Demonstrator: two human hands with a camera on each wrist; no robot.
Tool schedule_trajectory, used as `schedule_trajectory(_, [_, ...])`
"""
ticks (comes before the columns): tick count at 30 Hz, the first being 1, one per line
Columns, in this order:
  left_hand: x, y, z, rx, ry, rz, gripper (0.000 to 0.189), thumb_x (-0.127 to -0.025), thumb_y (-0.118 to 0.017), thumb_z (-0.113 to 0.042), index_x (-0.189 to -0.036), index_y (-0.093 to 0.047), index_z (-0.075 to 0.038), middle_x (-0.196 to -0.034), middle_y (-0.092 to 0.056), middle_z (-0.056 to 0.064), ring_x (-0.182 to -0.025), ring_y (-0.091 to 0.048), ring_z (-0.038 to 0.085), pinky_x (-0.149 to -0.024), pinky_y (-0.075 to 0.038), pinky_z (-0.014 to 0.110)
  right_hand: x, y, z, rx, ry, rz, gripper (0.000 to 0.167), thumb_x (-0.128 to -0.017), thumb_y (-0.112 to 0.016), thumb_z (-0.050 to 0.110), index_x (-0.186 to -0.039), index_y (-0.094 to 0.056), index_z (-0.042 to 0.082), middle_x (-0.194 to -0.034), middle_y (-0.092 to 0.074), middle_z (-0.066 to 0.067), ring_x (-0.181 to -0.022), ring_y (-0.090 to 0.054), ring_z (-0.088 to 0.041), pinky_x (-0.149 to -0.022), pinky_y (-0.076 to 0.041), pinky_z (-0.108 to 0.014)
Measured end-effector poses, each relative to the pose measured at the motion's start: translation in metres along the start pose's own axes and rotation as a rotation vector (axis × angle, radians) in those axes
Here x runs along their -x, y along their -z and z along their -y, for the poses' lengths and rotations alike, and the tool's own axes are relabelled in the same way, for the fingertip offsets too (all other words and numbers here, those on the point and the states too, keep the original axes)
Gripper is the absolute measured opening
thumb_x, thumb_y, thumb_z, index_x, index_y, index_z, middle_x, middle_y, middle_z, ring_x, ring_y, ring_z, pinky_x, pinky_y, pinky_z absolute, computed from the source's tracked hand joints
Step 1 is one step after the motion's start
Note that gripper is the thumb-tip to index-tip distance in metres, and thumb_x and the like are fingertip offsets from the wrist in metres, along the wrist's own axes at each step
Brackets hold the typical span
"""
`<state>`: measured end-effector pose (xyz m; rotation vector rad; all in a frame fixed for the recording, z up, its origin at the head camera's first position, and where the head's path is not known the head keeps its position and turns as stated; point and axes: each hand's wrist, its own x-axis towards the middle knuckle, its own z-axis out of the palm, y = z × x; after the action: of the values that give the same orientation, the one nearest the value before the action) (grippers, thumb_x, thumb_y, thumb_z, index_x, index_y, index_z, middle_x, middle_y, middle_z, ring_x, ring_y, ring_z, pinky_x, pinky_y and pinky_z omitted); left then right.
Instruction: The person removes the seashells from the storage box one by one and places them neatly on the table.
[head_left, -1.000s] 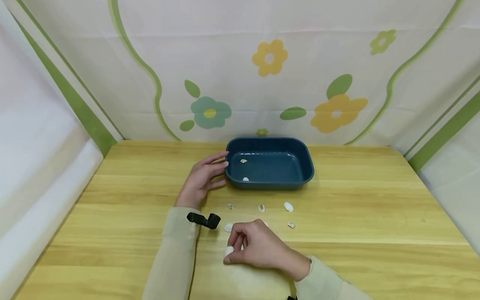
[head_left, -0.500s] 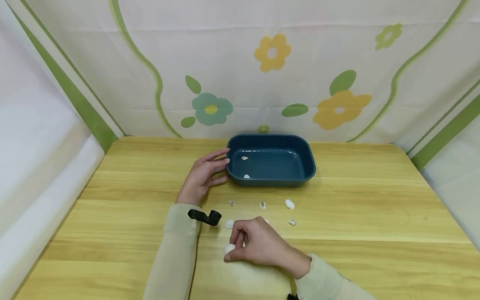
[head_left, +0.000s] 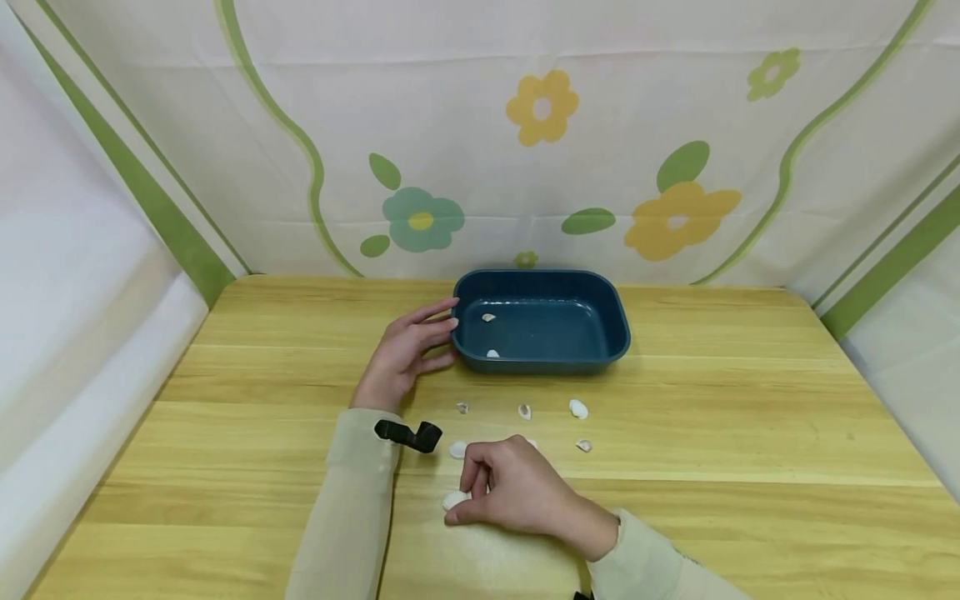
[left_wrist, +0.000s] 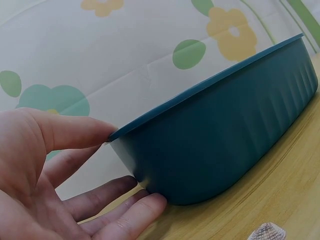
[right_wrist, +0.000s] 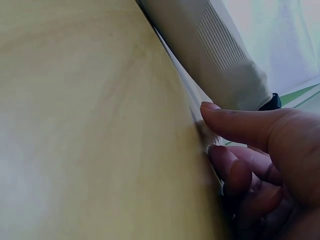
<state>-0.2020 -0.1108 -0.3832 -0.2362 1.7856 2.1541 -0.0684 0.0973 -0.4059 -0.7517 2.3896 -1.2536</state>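
My left hand [head_left: 397, 354] rests its extended fingers against the left side of a dark teal plastic basin [head_left: 540, 367]. In the left wrist view, fingertips touch the basin's rim and lower wall. Two small seashells lie inside, one pale shell [head_left: 488, 317] towards the back and a white shell [head_left: 492, 354] by the front wall. Nearer the front, my right hand [head_left: 517, 492] pinches a white seashell [head_left: 453, 500] between thumb and fingers, close over the table. The right wrist view shows the thumb and fingertips near the tabletop, the shell largely hidden.
Several loose shells lie in front of the basin, among them a white shell [head_left: 578, 409], a small brownish shell [head_left: 525, 412] and a white shell [head_left: 457, 450] beside the right hand. The wooden table [head_left: 750, 400] meets a flowered curtain [head_left: 480, 125] behind the basin.
The white shell in the right hand has tipped from more upright to flatter, showing further left past the fingertips. The left hand stays at the basin.
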Motion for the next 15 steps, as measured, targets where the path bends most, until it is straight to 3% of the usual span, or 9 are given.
schedule_trajectory(15, [0.0009,-0.0015,-0.0008,-0.004,0.0,-0.011,0.045,-0.105,-0.071,-0.021,-0.15,-0.066,-0.024,-0.155,-0.062,0.01,-0.123,-0.069,0.021,-0.083,-0.063,0.03,0.0004,0.0024,-0.0012,-0.002,0.026,0.006,0.031,-0.076,-0.099,0.035,-0.079,-0.071,0.023,-0.062,-0.063,0.02,-0.056,-0.057,0.005,-0.058,-0.046,-0.017])
